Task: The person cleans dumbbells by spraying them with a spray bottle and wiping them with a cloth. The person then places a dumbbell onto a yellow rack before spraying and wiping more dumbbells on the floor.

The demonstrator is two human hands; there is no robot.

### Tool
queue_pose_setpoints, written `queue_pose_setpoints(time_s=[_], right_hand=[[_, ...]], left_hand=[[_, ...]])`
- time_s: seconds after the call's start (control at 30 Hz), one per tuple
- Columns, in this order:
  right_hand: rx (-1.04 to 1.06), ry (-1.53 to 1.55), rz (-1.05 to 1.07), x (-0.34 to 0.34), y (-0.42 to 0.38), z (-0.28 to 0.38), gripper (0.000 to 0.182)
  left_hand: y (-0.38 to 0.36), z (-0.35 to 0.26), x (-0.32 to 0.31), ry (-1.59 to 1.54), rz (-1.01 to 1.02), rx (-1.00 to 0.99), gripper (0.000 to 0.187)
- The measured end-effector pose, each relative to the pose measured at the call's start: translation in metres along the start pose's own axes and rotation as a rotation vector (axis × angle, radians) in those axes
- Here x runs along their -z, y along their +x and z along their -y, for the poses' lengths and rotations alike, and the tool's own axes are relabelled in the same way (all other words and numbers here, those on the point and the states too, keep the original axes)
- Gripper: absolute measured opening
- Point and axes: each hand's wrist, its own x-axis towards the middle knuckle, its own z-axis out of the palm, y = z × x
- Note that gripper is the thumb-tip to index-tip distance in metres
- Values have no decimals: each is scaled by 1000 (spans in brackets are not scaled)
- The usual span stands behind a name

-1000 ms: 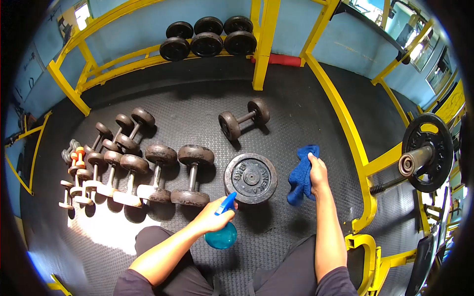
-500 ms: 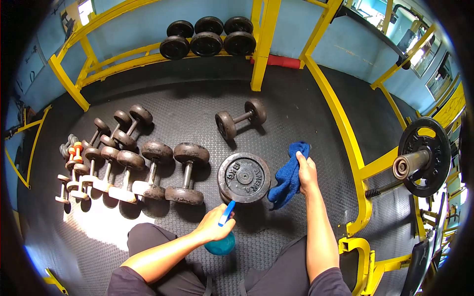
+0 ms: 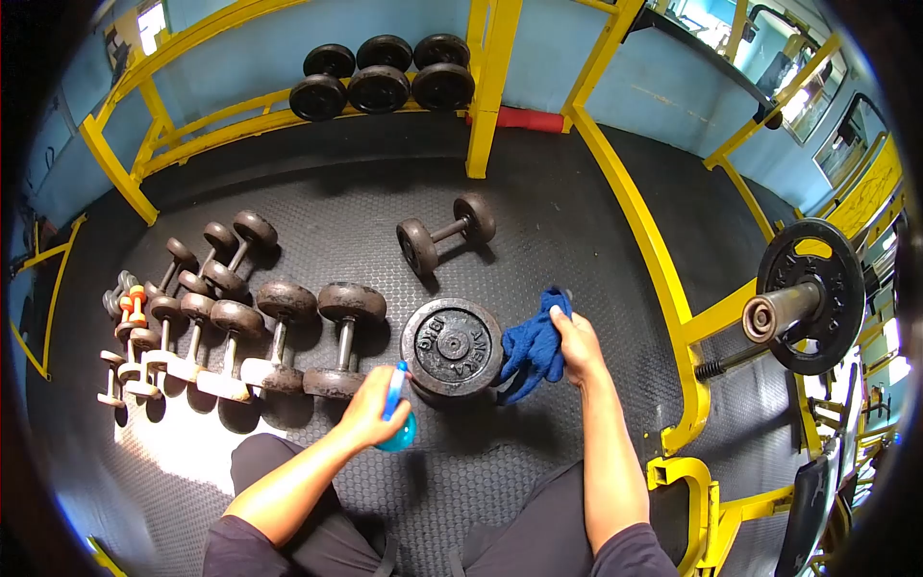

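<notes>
Two hands were in view, both occupied above the black textured floor (image 3: 538,226). The left hand (image 3: 367,412) was curled round the upper part of the bottle (image 3: 397,435), just below its blue spray head, with the teal body showing beneath the fingers; whether a finger pressed the trigger could not be told. The right hand (image 3: 580,348) pinched the blue cloth (image 3: 532,354) between the thumb, laid on top, and the fingers, partly hidden behind it, and the cloth hung in loose folds. Between the hands, the round weight (image 3: 452,344) lay flat on the floor, its raised lettering and centre facing up. The cloth was at its right edge, though whether they touched was unclear; the spray head was close to its lower left edge. Beyond the weight, one dumbbell (image 3: 447,231) lay by itself, tilted across the floor. To the left, many dumbbells (image 3: 346,335) stood or lay in uneven rows, large ones nearest the weight and small ones, some orange, at the far left, where a patch of sunlight fell. Farther back, three pairs of black discs (image 3: 382,88) sat on the yellow rack (image 3: 484,125), near a red roll (image 3: 529,118) by the wall. On the right, a black plate (image 3: 838,298) was mounted on a metal bar (image 3: 784,313).
</notes>
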Motion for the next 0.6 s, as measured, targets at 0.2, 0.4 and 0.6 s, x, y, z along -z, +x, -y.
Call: queue_pose_setpoints(time_s=[0.2,0.4,0.6], right_hand=[[415,-1207,295,-48,-63,-8,42],[690,-1668,406,-92,-98,-46,59],[836,-1526,426,-124,-62,-60,57]], left_hand=[[25,11,27,-203,107,170,76],[36,21,21,-440,47,268,82],[40,21,26,-498,54,334,83]])
